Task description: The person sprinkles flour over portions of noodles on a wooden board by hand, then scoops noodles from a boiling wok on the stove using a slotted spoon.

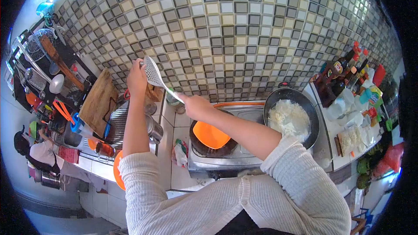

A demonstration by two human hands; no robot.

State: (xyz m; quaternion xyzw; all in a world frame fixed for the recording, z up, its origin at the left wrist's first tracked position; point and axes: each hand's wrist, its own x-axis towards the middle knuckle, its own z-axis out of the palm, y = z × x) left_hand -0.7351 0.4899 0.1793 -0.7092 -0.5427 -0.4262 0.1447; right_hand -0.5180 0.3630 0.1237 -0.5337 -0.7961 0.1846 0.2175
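Observation:
A slotted metal spatula (153,73) is held up in front of the tiled wall, over the left part of the counter. My right hand (196,106) is wrapped round its handle. My left hand (137,77) is at the head's upper left edge, its fingers bent against the rim. Below my right forearm an orange bowl (210,135) rests in a dark pan on the left burner. To the right, a black frying pan (314,124) on the stove holds a whitish, partly clear food (289,119).
Bottles (338,67) and plastic containers (342,104) crowd the right counter. At left are a wooden board (96,102), a metal pot (153,129), an orange basin (119,172) and hanging utensils. Another person (43,152) is at the far left.

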